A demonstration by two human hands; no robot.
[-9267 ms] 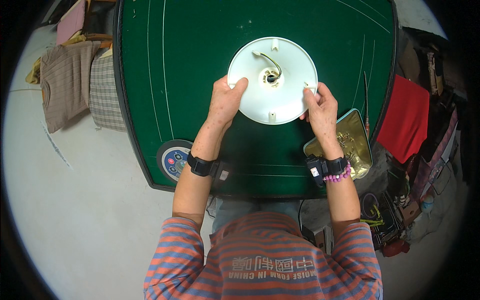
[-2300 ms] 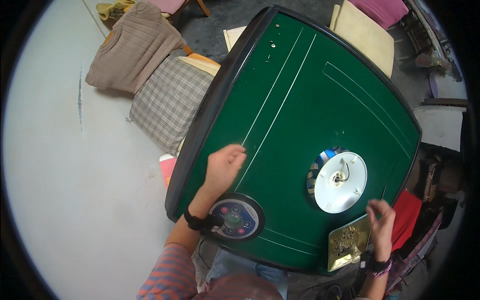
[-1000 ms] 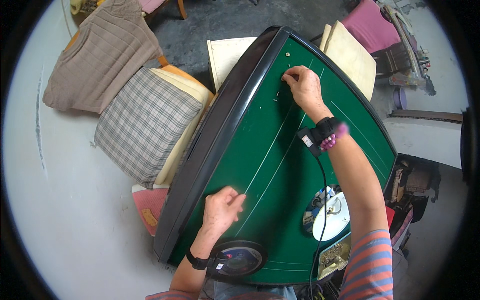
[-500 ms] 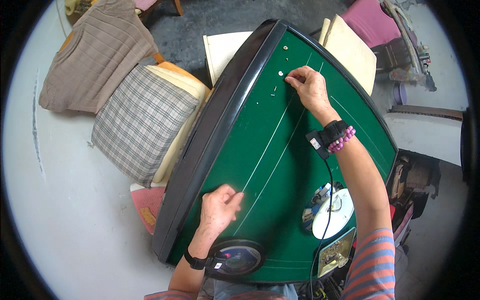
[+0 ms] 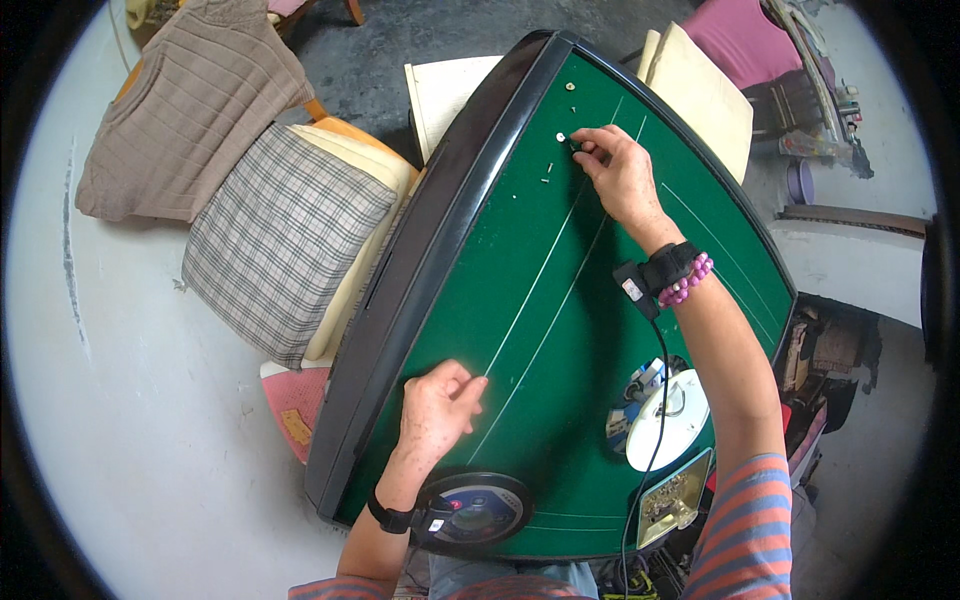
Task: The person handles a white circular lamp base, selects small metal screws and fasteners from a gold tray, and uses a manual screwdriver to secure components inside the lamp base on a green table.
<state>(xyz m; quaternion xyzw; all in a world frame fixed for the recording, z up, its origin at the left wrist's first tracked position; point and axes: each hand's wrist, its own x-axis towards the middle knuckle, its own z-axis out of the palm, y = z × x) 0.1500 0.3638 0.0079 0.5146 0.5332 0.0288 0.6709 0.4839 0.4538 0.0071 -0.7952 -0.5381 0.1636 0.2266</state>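
Note:
My right hand (image 5: 620,172) is over the far part of a green-topped table (image 5: 560,340), its thumb and index finger curled toward each other. A small dark spot shows at their tips, too small to name. Just left of them lies a small whitish round part (image 5: 561,137). Another small round part (image 5: 570,87) lies farther off, and two small screw-like pieces (image 5: 549,168) lie nearer. My left hand (image 5: 436,408) is low over the near left of the table, thumb pressed against curled fingers; what it holds, if anything, is hidden.
At the near edge are a round dark-rimmed object (image 5: 475,510), a white oval piece (image 5: 668,420) and a tray of small parts (image 5: 674,498). A black cable (image 5: 662,400) hangs from my right wrist. Chairs with a checked cushion (image 5: 290,240) and pale seat (image 5: 700,95) flank the table.
My right thumb and index finger have parted slightly, and a dark spot now shows at their tips. My left hand stays nearly in place. The view has shifted a little.

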